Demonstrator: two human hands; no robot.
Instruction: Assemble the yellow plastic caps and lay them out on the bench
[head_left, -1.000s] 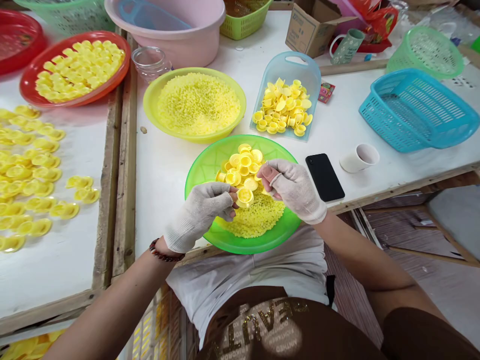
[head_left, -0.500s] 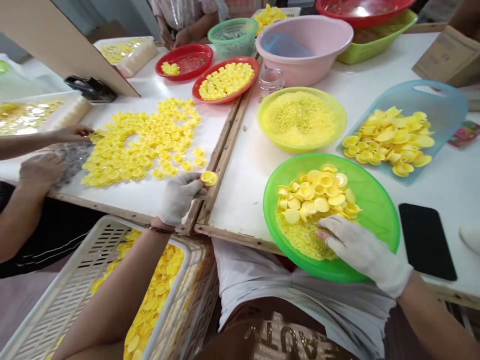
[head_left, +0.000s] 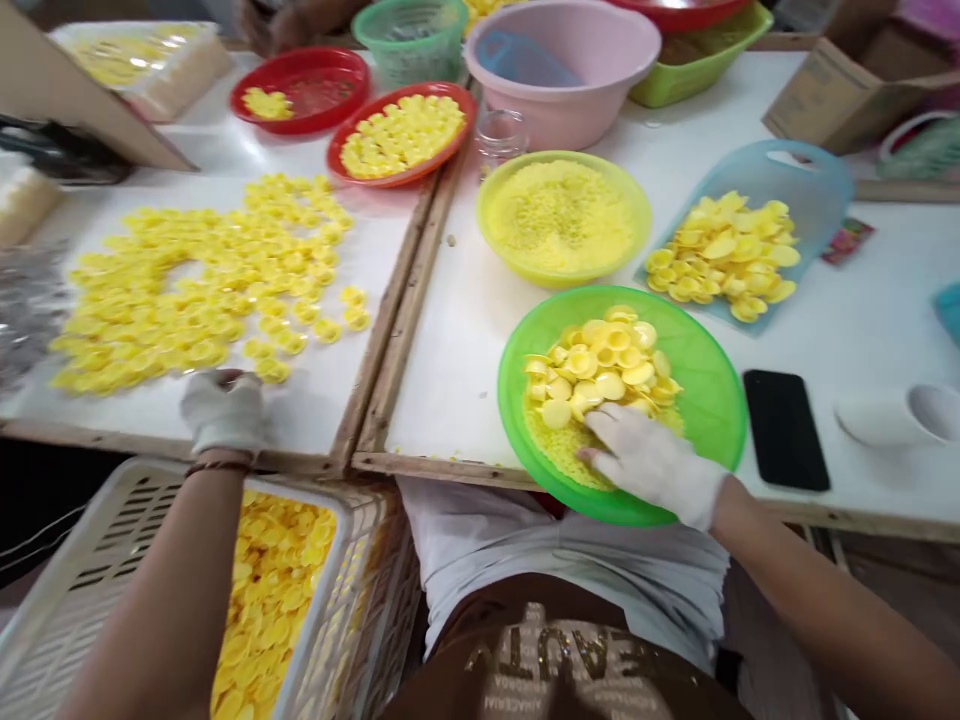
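Observation:
My left hand (head_left: 223, 412), in a white fingerless-tip glove, is at the near edge of the spread of small yellow plastic cups (head_left: 172, 290) on the left table. Its fingers are curled in; whatever they hold is hidden. My right hand (head_left: 654, 462), also gloved, rests in a round green dish (head_left: 709, 400), thumb and fingers apart. Its fingertips touch fine yellow granules (head_left: 559, 452), beside a heap of larger yellow cups (head_left: 600, 360). Behind the dish stands a yellow bowl (head_left: 637, 235) filled with yellow granules and powder.
A blue tray (head_left: 814, 180) of yellow cups, a black phone (head_left: 786, 430) and a white cup (head_left: 877, 415) lie to the right. Behind are a pink basin (head_left: 562, 110), a glass jar (head_left: 501, 140) and red plates (head_left: 300, 115). A white crate (head_left: 142, 500) stands below left. Another person's hands show at the back.
My left hand has moved left from the wooden seam, where it held one yellow cup, to the spread cups. My right hand stays in the green dish. The view has swung right.

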